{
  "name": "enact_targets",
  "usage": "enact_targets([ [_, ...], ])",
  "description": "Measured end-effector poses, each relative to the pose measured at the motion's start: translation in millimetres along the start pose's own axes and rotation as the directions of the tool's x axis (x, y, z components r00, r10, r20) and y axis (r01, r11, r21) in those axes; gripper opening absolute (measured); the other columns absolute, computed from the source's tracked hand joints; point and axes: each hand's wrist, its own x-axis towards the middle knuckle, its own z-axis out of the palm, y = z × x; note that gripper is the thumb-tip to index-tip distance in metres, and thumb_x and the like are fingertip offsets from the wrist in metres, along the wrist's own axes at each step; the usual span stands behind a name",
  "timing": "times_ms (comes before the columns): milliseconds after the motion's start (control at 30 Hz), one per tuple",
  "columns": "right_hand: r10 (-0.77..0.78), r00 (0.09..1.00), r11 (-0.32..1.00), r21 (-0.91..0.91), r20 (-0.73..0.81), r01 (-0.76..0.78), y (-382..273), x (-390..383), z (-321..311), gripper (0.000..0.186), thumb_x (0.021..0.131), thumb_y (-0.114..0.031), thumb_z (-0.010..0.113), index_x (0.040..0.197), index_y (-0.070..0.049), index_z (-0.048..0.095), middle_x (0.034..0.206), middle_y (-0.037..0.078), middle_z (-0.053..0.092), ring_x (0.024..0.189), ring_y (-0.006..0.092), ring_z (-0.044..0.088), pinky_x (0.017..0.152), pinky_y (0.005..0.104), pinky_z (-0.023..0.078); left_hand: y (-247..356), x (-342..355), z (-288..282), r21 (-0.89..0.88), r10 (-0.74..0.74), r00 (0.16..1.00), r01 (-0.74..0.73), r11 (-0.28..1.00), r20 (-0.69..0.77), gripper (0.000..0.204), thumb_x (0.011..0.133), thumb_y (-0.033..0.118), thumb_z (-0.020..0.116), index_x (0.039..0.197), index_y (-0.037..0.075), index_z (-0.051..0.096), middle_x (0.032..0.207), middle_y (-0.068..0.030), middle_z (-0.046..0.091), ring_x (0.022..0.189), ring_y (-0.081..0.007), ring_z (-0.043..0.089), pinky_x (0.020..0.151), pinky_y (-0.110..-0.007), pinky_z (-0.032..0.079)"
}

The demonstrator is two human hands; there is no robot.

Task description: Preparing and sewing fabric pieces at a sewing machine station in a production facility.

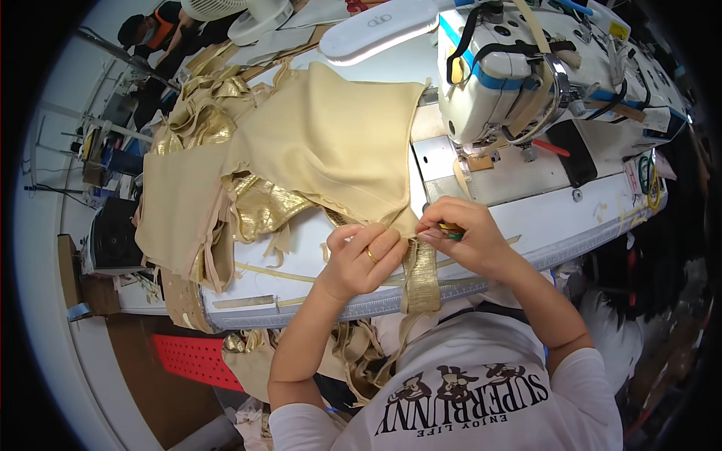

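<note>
My left hand (pixel 359 259), wearing a gold ring, pinches the lower edge of a beige fabric piece (pixel 338 143) on the white worktable (pixel 271 301). Just to its right, my right hand (pixel 462 237) holds a small yellow-and-green tool, possibly thread snips, at the fabric's lower corner. Its tip is mostly hidden by my fingers. A gold band (pixel 419 282) hangs from that corner over the table's front edge. Crinkled gold fabric (pixel 263 207) shows under the beige layers at the left.
A white sewing machine (pixel 481 83) stands at right, with a black phone (pixel 571 154) and red tool (pixel 550 146). A fan (pixel 214 11) and white oblong device (pixel 376 34) sit at back. A co-worker (pixel 154 34) works at upper left. More fabric (pixel 346 353) lies below the table edge.
</note>
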Motion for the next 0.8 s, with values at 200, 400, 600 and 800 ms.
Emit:
enact_targets([
  [200, 0.071, 0.984, 0.998, -0.010, 0.161, -0.070, 2, 8, -1, 0.012, 0.086, -0.006, 0.071, 0.090, -0.002, 0.060, 0.085, 0.005, 0.061, 0.074, 0.0136, 0.055, 0.069, 0.0273, 0.046, 3, -3, -1, 0.018, 0.025, 1.000, -0.025, 1.000, -0.013, 0.014, 0.072, 0.014, 0.071, 0.086, 0.017, 0.070, 0.087, 0.0059, 0.067, 0.081, -0.0101, 0.062, 0.089, -0.033, 0.031],
  [400, 0.092, 0.995, 0.984, 0.157, -0.049, -0.083, 1, 8, -6, 0.016, 0.090, -0.013, 0.068, 0.093, -0.001, 0.057, 0.079, 0.008, 0.058, 0.070, 0.0163, 0.054, 0.064, 0.0311, 0.045, 2, -8, -4, 0.050, 0.021, 1.000, -0.021, 0.999, -0.001, 0.013, 0.076, 0.016, 0.069, 0.089, 0.019, 0.068, 0.096, 0.0050, 0.067, 0.092, -0.0106, 0.063, 0.091, -0.033, 0.032],
  [600, -0.061, 0.995, 0.998, -0.029, 0.080, 0.063, 0, 7, -6, 0.014, 0.087, -0.008, 0.069, 0.090, -0.002, 0.057, 0.083, 0.008, 0.059, 0.073, 0.0191, 0.056, 0.065, 0.0308, 0.045, 2, -9, -2, 0.074, 0.023, 1.000, -0.022, 0.997, -0.019, 0.013, 0.076, 0.017, 0.069, 0.089, 0.019, 0.068, 0.096, 0.0061, 0.067, 0.090, -0.0090, 0.063, 0.088, -0.032, 0.033],
  [800, 0.046, 0.984, 0.998, 0.028, 0.173, -0.052, 2, 6, 1, 0.010, 0.087, -0.001, 0.063, 0.091, -0.002, 0.054, 0.083, 0.006, 0.055, 0.073, 0.0173, 0.053, 0.067, 0.0302, 0.044, 3, -8, -2, 0.075, 0.054, 0.998, -0.052, 0.996, -0.020, 0.012, 0.076, 0.017, 0.070, 0.087, 0.020, 0.067, 0.096, 0.0068, 0.066, 0.089, -0.0087, 0.063, 0.092, -0.033, 0.031],
])
